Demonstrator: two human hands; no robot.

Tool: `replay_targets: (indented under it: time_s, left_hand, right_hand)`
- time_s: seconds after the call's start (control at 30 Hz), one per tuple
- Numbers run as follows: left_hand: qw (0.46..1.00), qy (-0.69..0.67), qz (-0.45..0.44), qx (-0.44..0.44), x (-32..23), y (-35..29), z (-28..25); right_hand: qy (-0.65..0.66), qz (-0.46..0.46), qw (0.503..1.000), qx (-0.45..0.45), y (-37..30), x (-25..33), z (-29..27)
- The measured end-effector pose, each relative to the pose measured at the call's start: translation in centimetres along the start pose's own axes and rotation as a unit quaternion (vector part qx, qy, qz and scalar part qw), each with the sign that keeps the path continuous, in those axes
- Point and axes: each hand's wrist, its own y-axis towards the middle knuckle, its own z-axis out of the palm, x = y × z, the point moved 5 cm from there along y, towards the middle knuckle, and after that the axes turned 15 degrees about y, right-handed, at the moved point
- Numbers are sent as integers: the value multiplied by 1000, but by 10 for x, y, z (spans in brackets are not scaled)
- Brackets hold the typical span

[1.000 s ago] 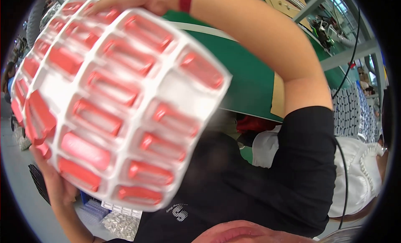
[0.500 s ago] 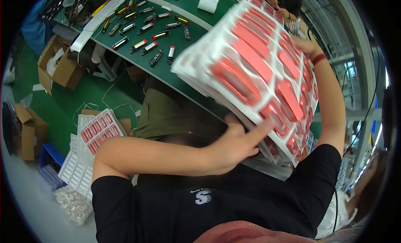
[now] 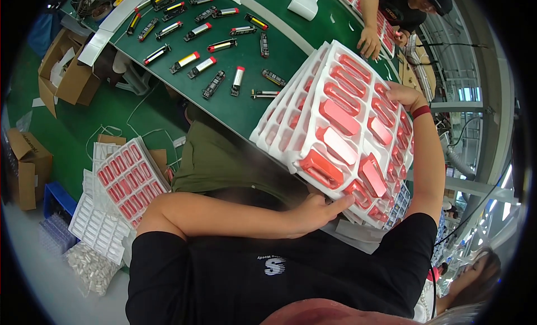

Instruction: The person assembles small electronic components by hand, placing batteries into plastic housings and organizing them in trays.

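A stack of white plastic trays [image 3: 363, 121], their pockets filled with long, rounded red plastic pieces [image 3: 337, 145], tilts over the table's near edge. My left hand [image 3: 314, 214] grips the lower near corner, thumb on top and the other fingers partly hidden beneath. At the far right edge of the stack, my right hand [image 3: 405, 96] holds on, its fingertips partly behind the trays. The trays fan apart slightly on their left side. Several small battery-and-circuit-board units [image 3: 224, 44] lie scattered on the green table [image 3: 254, 68] just left of the stack.
A co-worker's hand [image 3: 369, 43] rests at the far side of the table, beside more red-filled trays. A white paper piece [image 3: 304, 3] lies nearby. On the floor at left are cardboard boxes [image 3: 71, 68], another red-filled tray [image 3: 130, 182], empty white trays [image 3: 98, 227] and a bag of small white pieces [image 3: 95, 269].
The stack has shifted slightly down and turned, showing its layers on the left. Both hands stay on it. The co-worker's arm has come further into view.
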Motion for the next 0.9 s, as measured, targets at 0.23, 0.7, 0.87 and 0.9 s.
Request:
replay_targets:
  time_s: [0.23, 0.7, 0.87, 0.9]
  left_hand:
    - [988, 97, 91, -79, -26, -18, -23]
    - [852, -136, 347, -368, 69, -207, -425]
    - [475, 320, -81, -816, 399, -263, -601]
    - [545, 161, -43, -822, 440, -253, -615]
  right_hand:
    - [-83, -93, 988, -94, -30, 4, -10]
    - [-194, 9, 956, -220, -46, -7, -49]
    - [63, 21, 976, -206, -40, 2, -7]
    - [39, 39, 956, -288, -57, 8, -22]
